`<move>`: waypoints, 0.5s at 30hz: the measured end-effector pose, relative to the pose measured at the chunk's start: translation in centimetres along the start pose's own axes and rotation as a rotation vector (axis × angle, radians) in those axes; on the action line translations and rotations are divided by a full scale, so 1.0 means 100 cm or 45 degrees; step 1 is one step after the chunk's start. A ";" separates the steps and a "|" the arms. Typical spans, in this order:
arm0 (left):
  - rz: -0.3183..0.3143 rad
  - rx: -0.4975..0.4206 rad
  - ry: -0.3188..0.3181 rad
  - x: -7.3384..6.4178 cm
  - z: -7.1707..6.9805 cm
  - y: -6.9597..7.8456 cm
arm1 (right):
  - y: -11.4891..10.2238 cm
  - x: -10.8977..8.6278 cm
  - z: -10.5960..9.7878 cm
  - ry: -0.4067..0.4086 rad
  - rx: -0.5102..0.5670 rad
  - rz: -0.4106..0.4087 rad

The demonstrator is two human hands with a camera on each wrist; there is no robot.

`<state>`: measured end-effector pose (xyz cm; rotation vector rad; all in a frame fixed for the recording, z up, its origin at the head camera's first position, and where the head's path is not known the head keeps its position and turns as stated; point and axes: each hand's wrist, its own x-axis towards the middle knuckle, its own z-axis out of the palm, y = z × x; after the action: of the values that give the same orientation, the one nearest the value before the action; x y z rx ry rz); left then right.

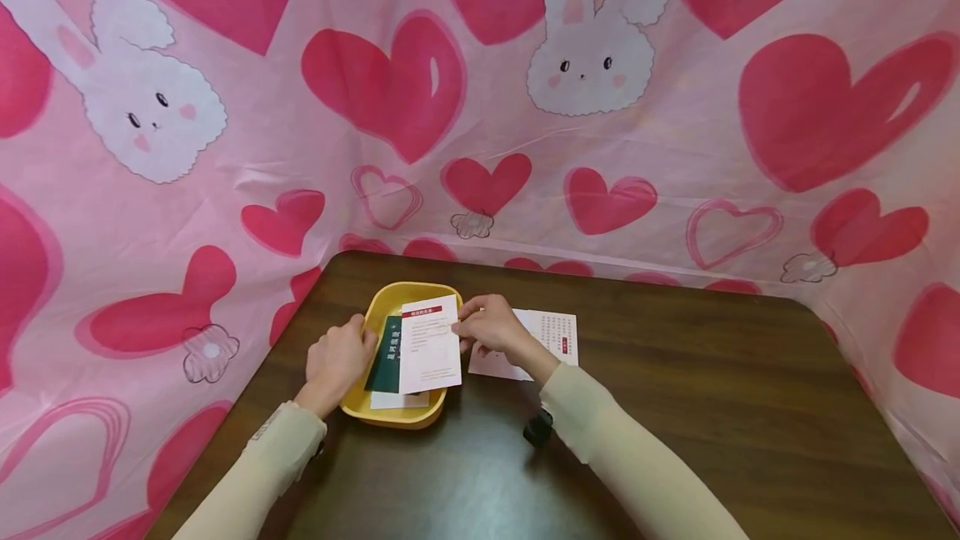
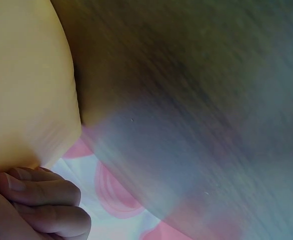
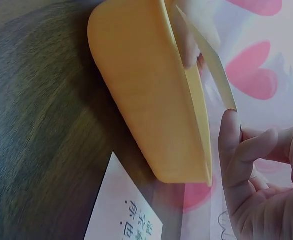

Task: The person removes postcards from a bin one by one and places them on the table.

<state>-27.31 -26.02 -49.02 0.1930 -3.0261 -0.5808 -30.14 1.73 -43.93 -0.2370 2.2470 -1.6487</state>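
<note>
Pinching the white card (image 1: pixel 429 357) by its right edge with the right hand (image 1: pixel 495 330), I have it left of those fingers, long axis near-to-far, over the yellow bin (image 1: pixel 401 421), left hand (image 1: pixel 337 365) gripping the bin's left rim.
</note>
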 end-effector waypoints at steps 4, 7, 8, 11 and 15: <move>-0.004 -0.006 0.004 -0.001 -0.001 0.001 | 0.003 -0.007 -0.009 -0.005 0.023 -0.005; -0.011 -0.001 0.008 -0.001 -0.001 0.002 | 0.005 -0.012 -0.016 -0.017 0.020 -0.018; -0.009 0.002 0.010 -0.001 -0.001 0.002 | 0.005 -0.014 -0.018 -0.015 0.017 -0.020; 0.000 0.002 0.015 -0.001 -0.001 0.002 | 0.008 -0.018 -0.024 -0.003 0.023 -0.019; 0.002 -0.002 0.015 -0.001 -0.001 0.002 | 0.013 -0.023 -0.031 0.007 0.027 0.006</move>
<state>-27.20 -25.90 -48.83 0.1928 -3.0141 -0.5795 -29.05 5.63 -43.90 -0.2224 2.2313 -1.6719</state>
